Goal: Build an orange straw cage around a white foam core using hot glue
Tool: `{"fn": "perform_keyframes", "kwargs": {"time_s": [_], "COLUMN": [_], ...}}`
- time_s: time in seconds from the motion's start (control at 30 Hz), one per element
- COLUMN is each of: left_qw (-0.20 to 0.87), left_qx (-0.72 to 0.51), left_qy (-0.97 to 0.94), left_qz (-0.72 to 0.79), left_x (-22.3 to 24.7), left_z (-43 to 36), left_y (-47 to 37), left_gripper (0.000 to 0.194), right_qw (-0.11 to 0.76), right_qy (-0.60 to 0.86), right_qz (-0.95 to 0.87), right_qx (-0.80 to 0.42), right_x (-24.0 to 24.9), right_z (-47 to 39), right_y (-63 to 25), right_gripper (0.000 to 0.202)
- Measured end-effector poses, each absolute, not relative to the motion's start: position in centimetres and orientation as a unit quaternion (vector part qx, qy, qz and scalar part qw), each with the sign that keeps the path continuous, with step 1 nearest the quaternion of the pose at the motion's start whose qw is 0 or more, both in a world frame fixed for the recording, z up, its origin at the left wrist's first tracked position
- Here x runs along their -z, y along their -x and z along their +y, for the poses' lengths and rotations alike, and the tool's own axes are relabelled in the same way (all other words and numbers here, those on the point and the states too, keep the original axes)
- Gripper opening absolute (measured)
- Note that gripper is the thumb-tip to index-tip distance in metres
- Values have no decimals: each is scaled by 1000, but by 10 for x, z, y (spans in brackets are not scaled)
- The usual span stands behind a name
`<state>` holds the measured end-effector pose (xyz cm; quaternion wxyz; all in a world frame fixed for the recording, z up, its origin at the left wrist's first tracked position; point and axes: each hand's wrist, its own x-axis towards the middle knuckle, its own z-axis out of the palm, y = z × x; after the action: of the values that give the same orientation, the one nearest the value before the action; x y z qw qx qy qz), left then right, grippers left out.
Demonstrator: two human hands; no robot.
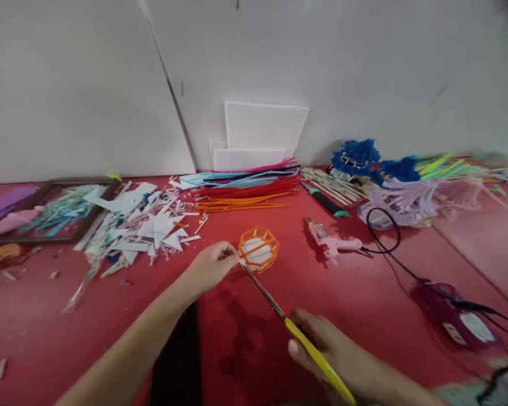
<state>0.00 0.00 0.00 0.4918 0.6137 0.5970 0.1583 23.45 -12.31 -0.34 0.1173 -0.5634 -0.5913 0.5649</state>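
Note:
My right hand (pixel 317 344) grips yellow-handled scissors (pixel 311 352), with the blades pointing forward and left. Their tips reach a small white piece (pixel 242 261) that my left hand (pixel 215 262) pinches between thumb and fingers. Right beside those fingertips is a small round orange frame (pixel 270 256), made of thin strips with a white base inside. Whether my left fingers also touch the frame, I cannot tell.
White paper scraps (pixel 156 225) lie heaped on the red table. Orange, red and blue strips (pixel 245 192) stretch across the back. To the right are a pink glue gun (pixel 332 243) with a black cord, a black-handled tool (pixel 328 203) and a purple box (pixel 461 321).

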Motion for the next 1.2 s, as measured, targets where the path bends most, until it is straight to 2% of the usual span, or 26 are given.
{"fn": "perform_keyframes", "kwargs": {"time_s": [0.27, 0.67, 0.9, 1.2], "left_qw": [503, 490, 493, 513], "left_qx": [-166, -168, -168, -161], "left_qy": [-606, -613, -609, -589], "left_qz": [593, 597, 598, 603], "left_x": [2, 6, 6, 1], "left_z": [-2, -2, -2, -3], "left_y": [2, 6, 6, 0], "left_gripper": [19, 20, 21, 19], "right_qw": [133, 111, 105, 124], "right_qy": [566, 585, 569, 561], "right_qz": [-563, -586, -586, -558], "right_qx": [-588, -549, -568, -599], "right_x": [0, 2, 7, 5], "right_z": [-116, -116, -116, -111], "right_y": [-217, -217, -218, -214], "right_gripper": [56, 37, 37, 50]}}
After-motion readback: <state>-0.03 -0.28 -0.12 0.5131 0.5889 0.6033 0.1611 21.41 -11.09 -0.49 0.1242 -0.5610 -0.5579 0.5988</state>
